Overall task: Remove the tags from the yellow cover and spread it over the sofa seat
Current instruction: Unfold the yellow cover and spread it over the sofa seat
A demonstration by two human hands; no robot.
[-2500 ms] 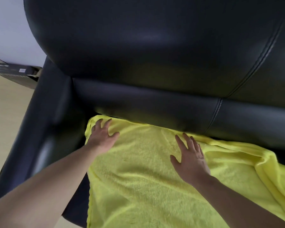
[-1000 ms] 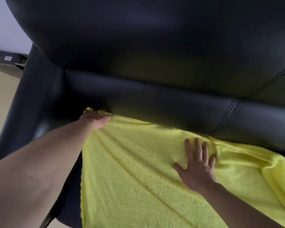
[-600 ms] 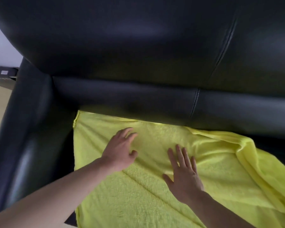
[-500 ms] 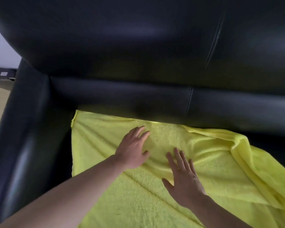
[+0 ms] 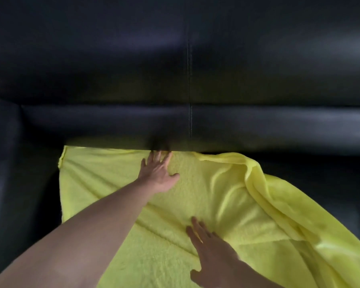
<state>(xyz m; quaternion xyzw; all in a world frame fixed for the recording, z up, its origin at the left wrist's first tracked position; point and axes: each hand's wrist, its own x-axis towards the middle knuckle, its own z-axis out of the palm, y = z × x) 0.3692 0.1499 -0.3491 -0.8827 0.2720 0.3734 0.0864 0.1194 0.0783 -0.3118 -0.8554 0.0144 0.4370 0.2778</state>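
**A:** Where does it stand, and what could spoil it?

**B:** The fluffy yellow fabric cover (image 5: 195, 204) lies over the left part of the black leather sofa seat (image 5: 320, 175), its far edge against the foot of the black leather backrest (image 5: 175, 69). The left hand (image 5: 159, 173) is flat on it, fingers spread, fingertips at the crease under the backrest. The right hand (image 5: 212, 252) lies nearer, fingers straight, palm down. Neither pinches anything.

**A:** And the risk?

**B:** On the right the cover is bunched into a raised fold (image 5: 256, 179), and bare seat shows beyond it. If the left hand pushes further into the crease while the right only presses, I'd expect the cloth to drag leftward and that fold to deepen instead of flattening. The plush pile may also slide on smooth leather, so a hard sweep could pull the tucked far edge back out. I see no tags here; whether any remain I cannot tell.

**A:** What differs from half a second ago?

**B:** The left hand has moved farther away, from mid-cloth up to the backrest crease. The right hand has drawn nearer to the person and lower in view. The view has swung too: the backrest seam now sits near the middle, and the floor at the left is gone from view. The fold on the right stays much as it was.
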